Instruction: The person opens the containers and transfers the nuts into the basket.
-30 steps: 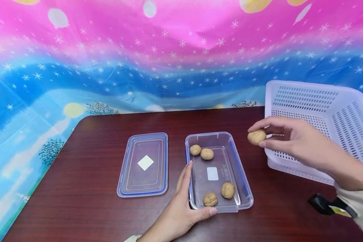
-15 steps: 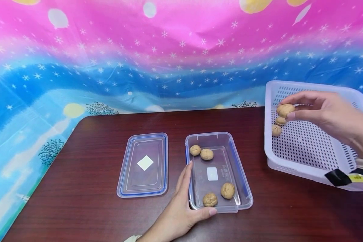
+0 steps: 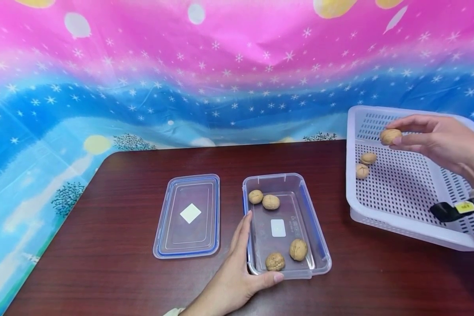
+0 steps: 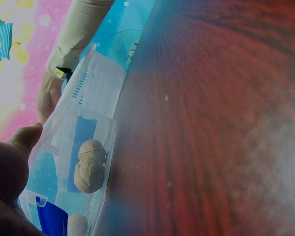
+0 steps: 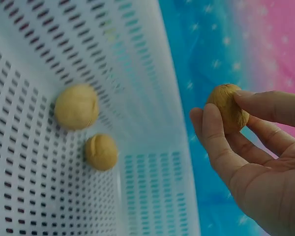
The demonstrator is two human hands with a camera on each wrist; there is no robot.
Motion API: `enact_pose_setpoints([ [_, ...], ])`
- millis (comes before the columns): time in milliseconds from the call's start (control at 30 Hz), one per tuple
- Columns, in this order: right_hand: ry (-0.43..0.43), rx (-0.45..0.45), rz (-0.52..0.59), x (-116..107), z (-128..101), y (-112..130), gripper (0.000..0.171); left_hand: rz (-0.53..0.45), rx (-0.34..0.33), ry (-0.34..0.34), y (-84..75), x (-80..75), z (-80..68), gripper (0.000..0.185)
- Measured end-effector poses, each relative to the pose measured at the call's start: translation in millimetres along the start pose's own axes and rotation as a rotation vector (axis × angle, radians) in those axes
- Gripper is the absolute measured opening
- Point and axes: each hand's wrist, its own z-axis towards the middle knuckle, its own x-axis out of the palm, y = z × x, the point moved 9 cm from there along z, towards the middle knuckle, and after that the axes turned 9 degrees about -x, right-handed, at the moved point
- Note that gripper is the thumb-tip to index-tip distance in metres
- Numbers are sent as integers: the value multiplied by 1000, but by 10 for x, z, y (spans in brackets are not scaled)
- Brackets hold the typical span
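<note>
My right hand [image 3: 430,136] pinches a walnut [image 3: 390,136] [image 5: 228,108] between thumb and fingers, above the white perforated basket [image 3: 403,221]. Two walnuts [image 3: 368,158] [image 3: 361,171] lie on the basket floor at its left side, seen in the right wrist view as two walnuts [image 5: 76,106] [image 5: 101,152]. My left hand [image 3: 241,267] holds the near left corner of a clear plastic container [image 3: 320,245], thumb on its front rim. Inside lie several walnuts, a pair at the back [image 3: 270,202] and a pair at the front [image 3: 298,249]. One walnut [image 4: 89,166] shows through the wall in the left wrist view.
The container's blue-rimmed lid [image 3: 187,215] lies flat on the dark wooden table [image 3: 114,245], left of the container. A pink and blue starry cloth [image 3: 181,79] hangs behind the table. A black wrist strap [image 3: 452,210] is on my right arm over the basket.
My right hand carried the walnut from beside the container to the right and up over the basket, then a little further right. The left hand stayed put.
</note>
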Motion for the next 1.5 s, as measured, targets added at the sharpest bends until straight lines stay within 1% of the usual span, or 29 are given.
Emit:
enact_pose_setpoints([
  [67, 0, 31, 84, -23, 22, -97, 39, -3, -3, 1, 2, 1, -1, 122],
  [167, -12, 68, 239, -46, 47, -233, 37, -6, -7, 4, 5, 3, 0, 122],
  [233, -12, 81, 379, -51, 58, -308, 38, -7, -6, 5, 6, 4, 1, 122],
  [300, -1, 92, 441, -55, 66, -374, 38, -5, -5, 4, 6, 5, 1, 122],
  [400, 17, 122, 458, -57, 74, -471, 37, -2, -2, 1, 5, 3, 1, 123],
  [500, 18, 155, 416, -57, 81, -552, 35, 3, -1, -2, 6, -2, 1, 123],
  [567, 12, 173, 369, -56, 84, -592, 36, 6, -2, -2, 10, -1, -1, 123],
  [733, 22, 211, 184, -58, 87, -673, 46, 6, -3, -6, 16, 0, -1, 123],
  [833, 40, 226, 113, -58, 88, -717, 48, 5, -4, -7, 14, 0, 0, 123],
  [1067, 63, 271, 94, -45, 90, -800, 44, 6, -2, -10, 0, -3, 1, 123],
  [1233, 95, 292, 35, -35, 71, -838, 28, 4, 2, -11, -3, -4, 4, 123],
  [1300, 107, 292, 27, -13, 76, -842, 25, 3, 1, -12, -3, -5, 6, 123],
  [1400, 132, 294, 22, 39, 88, -851, 26, 3, -3, -14, -1, -8, 8, 124],
  [1500, 166, 299, 6, 88, 93, -873, 32, 5, -5, -13, 1, -7, 8, 123],
])
